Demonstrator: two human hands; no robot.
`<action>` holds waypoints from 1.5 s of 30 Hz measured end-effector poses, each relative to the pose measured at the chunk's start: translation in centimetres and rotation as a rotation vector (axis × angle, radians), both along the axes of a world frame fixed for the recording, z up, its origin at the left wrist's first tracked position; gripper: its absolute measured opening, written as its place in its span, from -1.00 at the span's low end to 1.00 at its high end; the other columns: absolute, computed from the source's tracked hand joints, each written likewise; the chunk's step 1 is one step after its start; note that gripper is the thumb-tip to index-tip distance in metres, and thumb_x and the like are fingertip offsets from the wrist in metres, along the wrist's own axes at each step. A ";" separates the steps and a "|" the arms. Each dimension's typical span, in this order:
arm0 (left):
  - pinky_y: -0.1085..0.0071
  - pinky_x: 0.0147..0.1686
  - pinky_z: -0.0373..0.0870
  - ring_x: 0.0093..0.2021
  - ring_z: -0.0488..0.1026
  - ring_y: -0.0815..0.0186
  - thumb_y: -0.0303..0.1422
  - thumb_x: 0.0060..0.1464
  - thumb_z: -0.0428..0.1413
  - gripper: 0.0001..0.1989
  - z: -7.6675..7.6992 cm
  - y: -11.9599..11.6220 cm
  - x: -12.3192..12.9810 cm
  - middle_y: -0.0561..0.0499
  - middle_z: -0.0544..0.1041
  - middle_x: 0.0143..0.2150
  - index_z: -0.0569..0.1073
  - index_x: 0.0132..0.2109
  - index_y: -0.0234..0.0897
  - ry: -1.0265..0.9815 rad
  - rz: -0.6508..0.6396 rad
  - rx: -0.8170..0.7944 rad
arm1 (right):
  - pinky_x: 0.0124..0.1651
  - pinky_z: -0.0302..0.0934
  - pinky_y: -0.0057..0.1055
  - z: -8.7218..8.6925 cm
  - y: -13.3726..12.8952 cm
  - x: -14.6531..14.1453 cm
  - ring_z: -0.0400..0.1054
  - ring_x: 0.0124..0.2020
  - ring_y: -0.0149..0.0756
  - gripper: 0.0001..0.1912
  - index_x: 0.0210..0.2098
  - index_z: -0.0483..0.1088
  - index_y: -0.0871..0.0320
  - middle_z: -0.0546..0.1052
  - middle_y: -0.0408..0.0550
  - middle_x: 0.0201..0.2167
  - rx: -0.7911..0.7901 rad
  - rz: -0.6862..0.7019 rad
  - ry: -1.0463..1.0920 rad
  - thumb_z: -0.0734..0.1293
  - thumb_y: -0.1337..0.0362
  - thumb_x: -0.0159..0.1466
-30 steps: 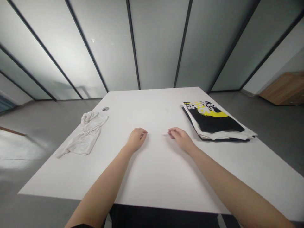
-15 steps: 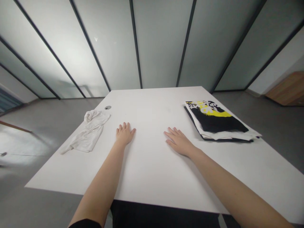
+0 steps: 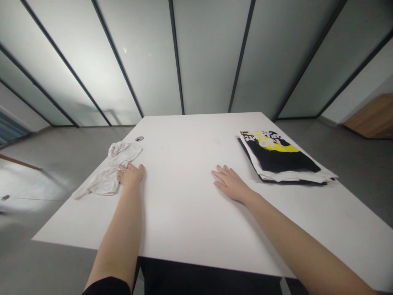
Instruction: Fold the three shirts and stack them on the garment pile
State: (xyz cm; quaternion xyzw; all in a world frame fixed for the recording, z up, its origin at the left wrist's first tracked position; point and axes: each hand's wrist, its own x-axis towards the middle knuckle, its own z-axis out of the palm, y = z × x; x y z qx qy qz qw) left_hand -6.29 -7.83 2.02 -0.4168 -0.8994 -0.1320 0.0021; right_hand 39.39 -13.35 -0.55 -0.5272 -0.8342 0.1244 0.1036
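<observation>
On the left side of the white table (image 3: 184, 196), my left hand (image 3: 130, 173) is at the right edge of a crumpled white cloth (image 3: 106, 180). Its fingers are apart and reach onto the fabric, without a visible grip. My right hand (image 3: 230, 182) lies flat on the bare tabletop, fingers spread, holding nothing. To the right of it is a stack of folded cloths (image 3: 279, 157), with a black, yellow and white printed piece on top and white and black layers beneath.
A round grommet (image 3: 139, 139) is set in the table near its left edge, behind the white cloth. Frosted glass panels (image 3: 205, 57) with dark frames stand beyond the table. A wooden piece (image 3: 373, 116) is on the floor at far right.
My left hand has moved left from the bare tabletop to the white cloth, whose lower end has shifted slightly left. My right hand has stayed in place.
</observation>
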 end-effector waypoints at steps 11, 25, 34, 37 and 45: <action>-0.01 0.24 0.36 0.16 0.57 -0.17 -0.20 0.37 -0.11 -0.47 1.9 0.1 4.9 -0.46 0.65 0.08 0.63 0.07 -0.50 0.138 -0.431 -0.100 | 0.57 -0.14 0.24 -0.5 0.2 -0.1 -0.08 0.61 0.24 -0.37 0.51 0.31 0.03 0.11 0.10 0.60 0.004 -0.012 0.009 0.17 -0.02 0.54; 0.24 -0.22 0.63 -0.20 0.68 0.14 -0.05 0.39 0.08 -0.59 1.2 -3.6 15.4 -0.19 0.73 -0.15 0.65 0.02 -0.24 -0.833 -1.141 0.203 | 0.55 -0.09 0.27 0.0 0.0 -0.1 0.02 0.58 0.23 -0.43 0.41 0.44 0.05 0.24 0.12 0.55 0.018 -0.030 0.078 0.20 0.01 0.53; 0.07 0.10 0.42 0.08 0.54 -0.08 -0.27 0.23 0.23 -0.76 -0.9 -1.9 14.1 -0.30 0.60 0.02 0.48 -0.01 -0.26 -0.108 -0.801 0.202 | 0.52 -0.02 0.27 -0.9 0.2 -0.7 0.14 0.52 0.23 -0.52 0.20 0.61 0.06 0.44 0.10 0.43 0.050 -0.057 0.228 0.20 -0.01 0.54; 0.25 -0.14 0.36 -0.22 0.50 0.13 -0.32 0.29 0.12 -0.86 -0.6 -2.1 14.7 -0.06 0.52 -0.31 0.37 -0.29 -0.17 -0.241 -0.916 0.192 | 0.46 0.01 0.33 -0.8 -0.1 -1.8 0.22 0.45 0.24 -0.57 0.12 0.63 0.01 0.50 0.11 0.36 0.084 -0.023 0.304 0.27 -0.05 0.51; 0.44 -0.41 0.17 -0.45 0.26 0.38 0.00 0.26 0.19 -0.59 -0.3 -2.7 16.8 0.15 0.32 -0.48 0.37 -0.36 -0.21 -1.031 -1.096 0.333 | -0.06 0.27 -0.20 0.8 -0.5 -3.1 0.42 -0.25 -0.13 -0.74 -0.41 0.41 0.05 0.54 -0.05 -0.37 0.127 -0.047 0.504 0.37 0.09 0.36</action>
